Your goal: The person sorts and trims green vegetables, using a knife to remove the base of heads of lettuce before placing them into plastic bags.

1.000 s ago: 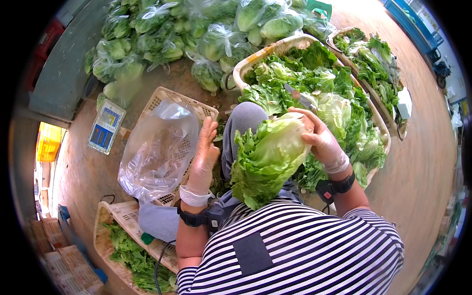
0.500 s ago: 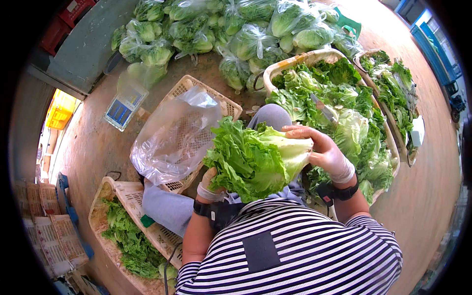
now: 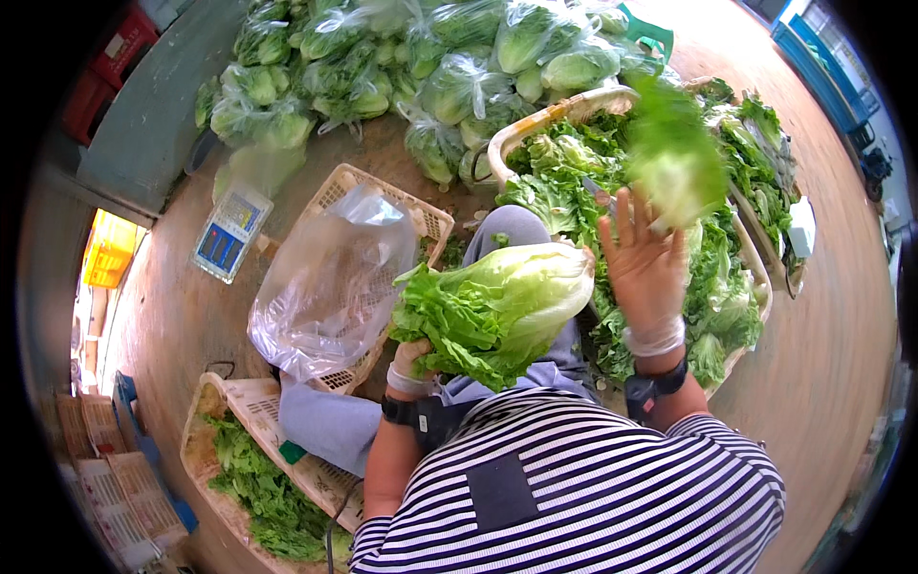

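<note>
A napa cabbage (image 3: 521, 292) lies across my lap, its ruffled green leaves to the left and its pale cut base to the right. My left hand (image 3: 413, 359), in a thin whitish glove, grips the leafy end from below. My right hand (image 3: 645, 263) is raised to the right of the base, fingers spread and palm showing. Just beyond its fingertips a loose cabbage leaf (image 3: 679, 158), smeared by motion, is in the air above the large crate (image 3: 507, 143) of trimmed leaves. A knife (image 3: 595, 189) rests on those leaves, partly visible.
A clear plastic bag (image 3: 330, 277) lies open over a cream basket (image 3: 344, 182). Beyond it sit a scale (image 3: 229, 234) and many bagged cabbages (image 3: 469, 91). Another leaf-filled container (image 3: 755, 143) stands far right. At lower left is a crate (image 3: 196, 421) with green leaves (image 3: 258, 478).
My right hand has left the cabbage and swung up and right, and a leaf has flown off toward the large crate. More of the cabbage's pale side shows; my left hand still holds it.
</note>
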Tool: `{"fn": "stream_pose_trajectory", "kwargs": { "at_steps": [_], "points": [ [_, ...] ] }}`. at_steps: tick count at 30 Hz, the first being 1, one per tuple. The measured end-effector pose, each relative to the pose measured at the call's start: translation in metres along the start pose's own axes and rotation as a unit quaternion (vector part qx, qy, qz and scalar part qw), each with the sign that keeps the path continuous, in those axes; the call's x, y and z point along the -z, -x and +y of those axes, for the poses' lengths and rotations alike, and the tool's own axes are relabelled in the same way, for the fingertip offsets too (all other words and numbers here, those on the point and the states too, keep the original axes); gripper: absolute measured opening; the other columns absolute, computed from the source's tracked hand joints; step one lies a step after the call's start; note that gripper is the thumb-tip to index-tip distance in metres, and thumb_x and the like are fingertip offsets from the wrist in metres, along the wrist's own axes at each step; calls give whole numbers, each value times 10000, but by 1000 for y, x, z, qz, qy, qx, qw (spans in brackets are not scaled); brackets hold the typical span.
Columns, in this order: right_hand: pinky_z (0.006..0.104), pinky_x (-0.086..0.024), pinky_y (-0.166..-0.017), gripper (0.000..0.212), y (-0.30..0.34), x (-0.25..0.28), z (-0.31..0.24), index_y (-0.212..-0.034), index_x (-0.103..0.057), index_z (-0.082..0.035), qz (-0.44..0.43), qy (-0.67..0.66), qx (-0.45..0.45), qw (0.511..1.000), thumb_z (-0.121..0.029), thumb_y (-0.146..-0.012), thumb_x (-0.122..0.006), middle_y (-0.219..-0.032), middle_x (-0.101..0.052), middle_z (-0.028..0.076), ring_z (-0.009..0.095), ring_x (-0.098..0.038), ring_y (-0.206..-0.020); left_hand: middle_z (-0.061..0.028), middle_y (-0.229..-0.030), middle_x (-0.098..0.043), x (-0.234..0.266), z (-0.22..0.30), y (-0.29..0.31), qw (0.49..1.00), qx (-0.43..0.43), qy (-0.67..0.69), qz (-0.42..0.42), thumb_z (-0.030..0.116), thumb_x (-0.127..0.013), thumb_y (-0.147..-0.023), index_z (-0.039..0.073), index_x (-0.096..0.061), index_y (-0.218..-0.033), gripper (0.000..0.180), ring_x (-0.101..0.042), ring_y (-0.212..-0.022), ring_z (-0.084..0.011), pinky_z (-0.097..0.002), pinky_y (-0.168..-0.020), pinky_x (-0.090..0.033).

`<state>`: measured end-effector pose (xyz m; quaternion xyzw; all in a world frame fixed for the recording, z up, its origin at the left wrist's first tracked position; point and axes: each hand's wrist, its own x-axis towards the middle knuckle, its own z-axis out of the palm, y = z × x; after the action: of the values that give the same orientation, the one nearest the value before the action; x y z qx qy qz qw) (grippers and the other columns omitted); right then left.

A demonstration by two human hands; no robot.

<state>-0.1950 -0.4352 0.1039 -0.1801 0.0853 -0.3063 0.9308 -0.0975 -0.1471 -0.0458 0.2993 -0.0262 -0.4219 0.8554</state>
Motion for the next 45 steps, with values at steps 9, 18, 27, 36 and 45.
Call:
{"fn": "stream_pose_trajectory", "kwargs": {
  "at_steps": [9, 18, 27, 36, 45],
  "points": [
    [380, -286, -1057, 970, 10, 11, 13, -1396, -254, -54, -263, 321, -41, 909, -245, -636, -825, -1397, -350, 133, 255, -363, -1273, -141, -1276, -501, -9, -20, -17, 977, 115, 168, -70, 279, -628, -796, 37, -387, -1324, 629, -495, -1150, -311, -459, -980, -399],
    [321, -411, -949, 614, -2, -2, 6, -1181, -485, -23, -171, 412, -185, 876, -199, -680, -793, -1165, -558, 84, 183, -532, -1077, -111, -1300, -475, -40, 77, -4, 984, 0, -164, 69, 362, -608, -817, 56, -354, -1354, 668, -427, -1219, -252, -381, -1050, -286],
    [341, -472, -804, 607, 11, -41, 21, -1146, -532, -37, -281, 733, -91, 613, -415, -714, -728, -982, -623, 157, 287, -609, -932, -94, -1350, -388, -150, 43, -51, 880, 69, -419, -213, 239, -756, -646, 25, -171, -1425, 997, -347, -1262, -187, -314, -1065, -233],
    [347, -474, -699, 217, -61, 103, -34, -881, -582, -62, 81, 883, 194, 419, -219, -764, -677, -827, -602, 116, 247, -599, -787, -52, -1266, -450, -115, 27, -68, 940, 142, -261, -171, 315, -758, -621, 39, -316, -1347, 894, -447, -1154, -174, -304, -995, -329],
    [326, -447, -827, 215, -65, 128, -103, -1011, -591, -59, 141, 584, 184, 778, -239, -897, -565, -936, -632, 53, 149, -582, -900, -112, -1260, -429, -128, 45, -73, 939, 121, -272, -169, 388, -731, -595, 84, -300, -1319, 896, -478, -1127, -268, -381, -960, -400]
  ]
}}
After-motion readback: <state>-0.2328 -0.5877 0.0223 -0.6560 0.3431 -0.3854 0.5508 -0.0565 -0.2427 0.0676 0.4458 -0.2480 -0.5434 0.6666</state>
